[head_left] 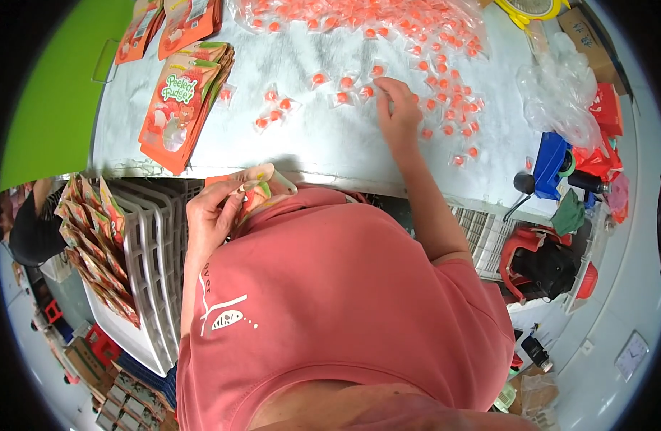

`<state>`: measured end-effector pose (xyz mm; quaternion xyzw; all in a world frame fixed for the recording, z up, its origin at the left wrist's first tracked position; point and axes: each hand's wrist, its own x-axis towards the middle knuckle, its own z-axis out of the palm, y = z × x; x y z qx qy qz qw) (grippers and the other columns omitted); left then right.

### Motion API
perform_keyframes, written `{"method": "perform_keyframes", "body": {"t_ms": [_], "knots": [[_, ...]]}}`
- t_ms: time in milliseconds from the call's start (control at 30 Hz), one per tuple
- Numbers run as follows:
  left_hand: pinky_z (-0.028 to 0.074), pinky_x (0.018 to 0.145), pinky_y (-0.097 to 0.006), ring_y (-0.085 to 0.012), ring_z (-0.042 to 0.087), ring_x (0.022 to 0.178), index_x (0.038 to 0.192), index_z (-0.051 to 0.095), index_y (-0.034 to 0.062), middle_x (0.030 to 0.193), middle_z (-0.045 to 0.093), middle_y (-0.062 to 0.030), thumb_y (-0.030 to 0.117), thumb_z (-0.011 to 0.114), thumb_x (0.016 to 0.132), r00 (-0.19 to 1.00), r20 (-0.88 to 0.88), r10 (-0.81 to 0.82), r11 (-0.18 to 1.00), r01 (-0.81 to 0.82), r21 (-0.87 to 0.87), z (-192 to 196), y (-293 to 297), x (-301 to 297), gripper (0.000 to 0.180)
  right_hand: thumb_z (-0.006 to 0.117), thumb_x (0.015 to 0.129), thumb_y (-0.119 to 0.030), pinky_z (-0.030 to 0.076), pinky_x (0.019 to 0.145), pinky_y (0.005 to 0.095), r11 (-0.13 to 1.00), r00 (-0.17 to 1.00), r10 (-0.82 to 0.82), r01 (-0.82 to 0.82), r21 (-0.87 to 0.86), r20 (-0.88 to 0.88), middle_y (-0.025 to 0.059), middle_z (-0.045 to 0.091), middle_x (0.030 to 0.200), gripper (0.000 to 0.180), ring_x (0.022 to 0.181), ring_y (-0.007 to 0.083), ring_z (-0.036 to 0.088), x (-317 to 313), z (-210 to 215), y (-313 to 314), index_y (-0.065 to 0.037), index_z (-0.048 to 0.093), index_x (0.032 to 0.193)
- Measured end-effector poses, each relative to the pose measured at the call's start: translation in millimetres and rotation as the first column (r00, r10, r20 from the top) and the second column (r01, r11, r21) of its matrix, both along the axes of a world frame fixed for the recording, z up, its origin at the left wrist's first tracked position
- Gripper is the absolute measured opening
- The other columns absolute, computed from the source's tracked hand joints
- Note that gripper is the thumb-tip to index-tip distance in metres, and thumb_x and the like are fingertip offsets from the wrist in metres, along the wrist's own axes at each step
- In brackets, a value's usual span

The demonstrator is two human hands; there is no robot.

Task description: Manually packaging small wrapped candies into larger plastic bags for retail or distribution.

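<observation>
My left hand (214,212) is closed on a red and tan candy pouch (259,195) at the table's near edge. The pouch is tilted and its top edge curls outward; its inside is hidden. Out over the table, my right hand (400,118) reaches with thumb and forefinger apart, and I see nothing between them. Just left of its fingertips lies a clear-wrapped orange-red candy (366,92). Other wrapped candies (274,115) are scattered farther left, and more loose ones (453,108) lie to the right of the hand.
A stack of flat pouches (174,108) lies at the table's left. At the back is a big heap of wrapped candies (388,14). Filled pouches (93,244) stand in white crates (147,251) at lower left. A blue tape dispenser (549,165) and clear plastic bags (560,86) sit at right.
</observation>
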<state>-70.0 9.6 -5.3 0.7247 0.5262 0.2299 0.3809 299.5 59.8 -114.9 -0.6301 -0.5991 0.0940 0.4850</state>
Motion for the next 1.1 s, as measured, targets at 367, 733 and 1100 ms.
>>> {"method": "perform_keyframes", "body": {"t_ms": [367,733,1100], "knots": [[0.047,0.075,-0.027,-0.0138,0.061,0.082,0.106,0.071,-0.0023,0.091,0.069,-0.0097,0.006,0.065,0.095,1.000,0.016,0.007,1.000,-0.007,-0.005,-1,-1,0,0.015,0.059,0.090,-0.002,0.046,0.101,0.0399,0.996,0.994,0.074,-0.069,-0.062,0.084,0.0192,0.061,0.127,0.032,0.118,0.0361,0.058,-12,-6,11,-0.001,0.063,0.122],[0.048,0.076,-0.027,-0.0138,0.061,0.081,0.107,0.071,-0.0019,0.092,0.069,-0.0101,0.004,0.064,0.094,0.999,0.046,-0.005,1.000,0.005,-0.008,-2,1,0,0.015,0.070,0.089,-0.026,0.042,0.106,0.0440,0.999,0.975,-0.005,0.015,-0.042,0.224,0.0192,0.053,0.137,0.044,0.122,0.0336,0.056,-27,-22,45,-0.004,0.061,0.127],[0.046,0.073,-0.026,-0.0119,0.058,0.082,0.109,0.069,-0.0037,0.092,0.068,-0.0090,0.009,0.064,0.097,0.999,0.045,-0.010,0.998,0.012,-0.060,2,0,2,0.019,0.071,0.088,-0.028,0.040,0.107,0.0471,0.961,0.948,0.275,-0.268,-0.066,0.158,0.0173,0.054,0.136,0.042,0.122,0.0333,0.055,-108,-2,41,-0.009,0.063,0.126]]}}
